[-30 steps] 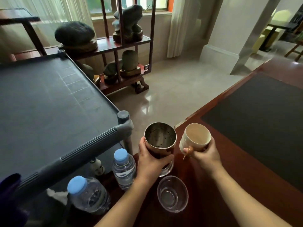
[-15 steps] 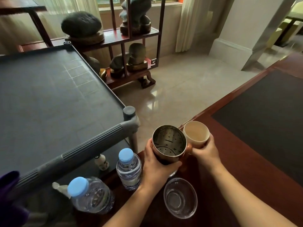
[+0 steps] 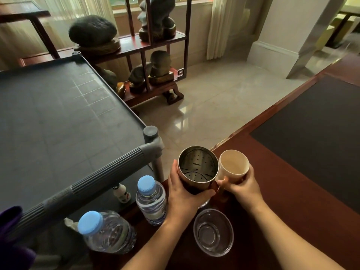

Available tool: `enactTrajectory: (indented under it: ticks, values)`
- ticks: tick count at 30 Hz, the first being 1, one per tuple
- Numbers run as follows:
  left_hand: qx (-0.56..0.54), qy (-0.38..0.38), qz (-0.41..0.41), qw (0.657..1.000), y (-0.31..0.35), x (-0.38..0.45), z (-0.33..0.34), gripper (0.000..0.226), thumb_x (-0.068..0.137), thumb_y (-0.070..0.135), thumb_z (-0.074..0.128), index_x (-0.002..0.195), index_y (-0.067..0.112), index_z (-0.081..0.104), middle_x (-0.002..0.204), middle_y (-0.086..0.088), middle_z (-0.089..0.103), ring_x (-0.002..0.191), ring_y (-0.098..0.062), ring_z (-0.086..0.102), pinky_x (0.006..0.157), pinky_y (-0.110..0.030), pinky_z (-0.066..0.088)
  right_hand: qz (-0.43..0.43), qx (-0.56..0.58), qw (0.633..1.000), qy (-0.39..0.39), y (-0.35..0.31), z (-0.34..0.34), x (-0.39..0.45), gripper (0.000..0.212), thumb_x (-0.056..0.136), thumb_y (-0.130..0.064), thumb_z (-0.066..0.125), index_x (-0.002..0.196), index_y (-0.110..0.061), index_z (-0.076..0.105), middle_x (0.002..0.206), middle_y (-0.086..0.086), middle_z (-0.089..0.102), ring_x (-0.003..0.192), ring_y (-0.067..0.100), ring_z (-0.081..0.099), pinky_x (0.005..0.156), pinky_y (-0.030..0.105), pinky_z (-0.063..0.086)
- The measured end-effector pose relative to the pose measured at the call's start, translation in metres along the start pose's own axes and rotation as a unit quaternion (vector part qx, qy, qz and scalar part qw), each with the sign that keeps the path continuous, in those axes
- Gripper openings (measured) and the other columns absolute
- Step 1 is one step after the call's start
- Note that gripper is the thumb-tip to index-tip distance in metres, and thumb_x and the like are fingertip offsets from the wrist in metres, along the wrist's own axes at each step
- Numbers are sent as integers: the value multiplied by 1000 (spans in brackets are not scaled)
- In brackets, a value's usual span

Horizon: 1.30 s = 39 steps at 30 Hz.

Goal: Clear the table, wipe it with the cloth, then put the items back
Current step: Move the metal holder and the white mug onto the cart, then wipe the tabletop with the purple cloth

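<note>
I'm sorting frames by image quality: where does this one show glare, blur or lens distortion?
Head view: window glare reflects off the tiled floor; the upper right corner smears with motion blur; wide-angle distortion bends the cart edges and the table edge; the hands, metal cup and glass bowl stay sharp though dim.

Bowl [image 3: 213, 232] on table [image 3: 292, 191], bottles [image 3: 151, 199] left, cart [image 3: 58, 123] beyond.
</note>
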<state>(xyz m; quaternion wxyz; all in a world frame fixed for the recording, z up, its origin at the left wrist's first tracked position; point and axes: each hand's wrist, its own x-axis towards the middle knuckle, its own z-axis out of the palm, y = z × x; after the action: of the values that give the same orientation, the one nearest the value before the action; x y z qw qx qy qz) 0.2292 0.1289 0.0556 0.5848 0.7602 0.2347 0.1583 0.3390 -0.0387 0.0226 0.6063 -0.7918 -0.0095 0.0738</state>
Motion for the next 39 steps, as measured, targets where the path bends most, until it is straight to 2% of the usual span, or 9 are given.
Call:
enactTrajectory:
  ticks: [4,6,9,14,17,22,28,34,39]
  values:
    - [0,-2,4,1000,7,-4,-4,126,37,62,83,131,70,0,144,20,24,128,6,25,95,-1,19,12,2,1000,-26,4,-4,-1,92,61,0,88,132,-35,42,115,-11,64,99,-5,62,78,12,48]
    - [3,2,20,1000,15,-7,-7,125,42,67,82,137,63,1,147,20,21,132,6,22,94,5,15,24,-22,999,-42,4,-10,-4,98,65,6,82,142,-31,34,130,-3,59,113,4,58,90,19,46]
    - [35,7,54,998,35,-15,-9,122,53,76,73,147,47,2,152,19,14,134,7,14,103,-8,14,55,-79,995,-29,-4,-22,-14,105,70,0,76,153,-22,15,155,6,32,138,19,36,111,38,34]
    - [151,11,136,979,75,-27,-16,93,79,64,62,151,22,21,159,2,14,147,-9,6,118,-31,18,26,-236,971,32,-35,-47,-29,68,82,-25,67,144,-14,41,151,10,38,138,24,36,111,38,30]
    - [258,9,212,943,97,-42,-26,72,88,55,57,144,14,40,154,-5,34,148,-19,13,119,-33,13,-2,-327,944,50,-58,-61,-42,57,89,-38,58,140,-13,48,151,9,40,138,26,34,110,36,27]
    - [425,27,297,854,133,-74,-54,61,92,59,41,134,16,53,143,-6,51,141,-29,33,116,-49,23,-86,-465,880,51,-101,-75,-80,63,92,-53,45,145,-19,40,155,5,35,142,25,26,112,41,24]
    - [536,46,234,810,159,-111,-112,64,93,64,32,137,20,44,147,-3,44,142,-25,28,115,-48,23,-163,-497,852,37,-145,-77,-136,66,93,-53,45,148,-17,35,155,7,33,144,27,25,115,43,22]
    - [576,80,174,795,153,-156,-171,64,94,64,31,139,20,40,147,-2,44,142,-27,28,113,-49,23,-203,-499,842,6,-173,-59,-184,65,92,-52,46,147,-19,34,155,6,33,144,28,25,116,44,18]
    - [583,106,118,797,135,-179,-222,63,93,64,32,140,22,38,145,-1,44,140,-26,30,112,-50,26,-235,-489,840,-23,-194,-26,-210,62,90,-50,50,141,-17,42,146,7,44,136,27,34,112,44,27]
